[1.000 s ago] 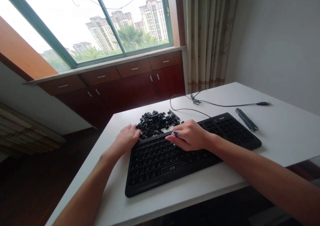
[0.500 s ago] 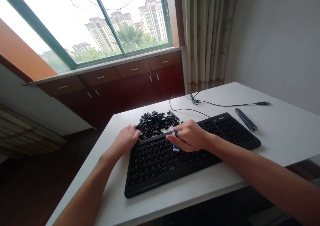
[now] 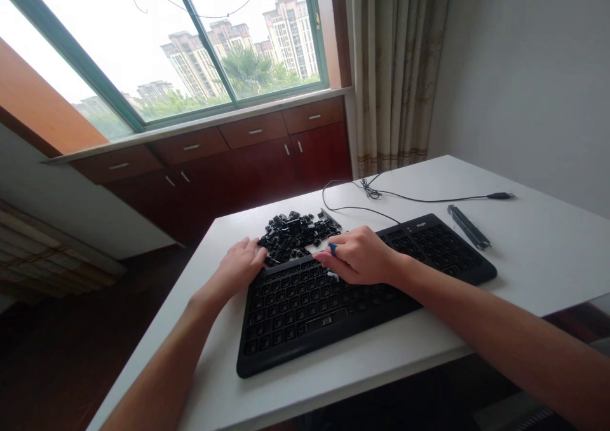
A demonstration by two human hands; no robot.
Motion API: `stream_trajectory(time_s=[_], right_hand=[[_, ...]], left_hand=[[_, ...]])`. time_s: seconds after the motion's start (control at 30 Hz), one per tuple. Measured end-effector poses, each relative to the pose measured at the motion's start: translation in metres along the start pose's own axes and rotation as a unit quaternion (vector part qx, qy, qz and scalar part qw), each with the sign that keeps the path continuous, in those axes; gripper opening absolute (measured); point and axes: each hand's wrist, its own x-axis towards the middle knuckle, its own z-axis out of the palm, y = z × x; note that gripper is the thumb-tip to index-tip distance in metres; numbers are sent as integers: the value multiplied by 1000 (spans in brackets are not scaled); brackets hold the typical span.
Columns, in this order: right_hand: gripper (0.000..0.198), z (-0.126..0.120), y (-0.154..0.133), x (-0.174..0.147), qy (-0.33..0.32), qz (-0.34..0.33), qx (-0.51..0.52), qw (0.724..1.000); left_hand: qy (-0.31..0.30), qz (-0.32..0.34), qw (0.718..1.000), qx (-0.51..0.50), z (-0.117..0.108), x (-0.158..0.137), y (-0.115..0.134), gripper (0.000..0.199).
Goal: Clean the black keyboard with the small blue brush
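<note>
A black keyboard (image 3: 290, 320) lies at a slant on the white table, its key wells bare of keycaps. My right hand (image 3: 365, 256) is closed around a small blue brush (image 3: 332, 248) over the upper middle of the keyboard. Pale bristles show below the fingers, and most of the handle is hidden in the grip. At the keyboard's upper left corner rests my left hand (image 3: 241, 262), fingers stretched out and thumb against the edge. Just beyond it, a heap of loose black keycaps (image 3: 295, 231) sits behind the keyboard.
A thin black cable (image 3: 429, 201) runs from the keyboard's back to a plug at the far right. Right of the keyboard lies a long black strip (image 3: 468, 226). The white table (image 3: 534, 253) has its near edge below the keyboard; a window and cabinets (image 3: 248, 170) stand behind.
My right hand has shifted slightly up and left with the brush, whose bristle end now shows higher on the keyboard. My left hand has stayed in place.
</note>
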Motion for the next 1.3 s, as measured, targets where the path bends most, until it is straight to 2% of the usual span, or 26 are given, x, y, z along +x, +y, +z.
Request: stream_trajectory(time_s=[0.57, 1.0, 1.17, 1.3], right_hand=[[48, -3, -2, 2, 26, 7, 17, 1000], [36, 0, -2, 0, -4, 53, 45, 998], [28, 2, -2, 1, 18, 48, 46, 998], [26, 2, -3, 4, 48, 76, 26, 996]], left_hand=[[-19, -1, 999, 43, 0, 1, 0, 36], [-52, -24, 998, 9, -1, 2, 0, 35], [-60, -19, 998, 22, -2, 1, 1, 36], [-70, -13, 996, 44, -1, 1, 0, 39]])
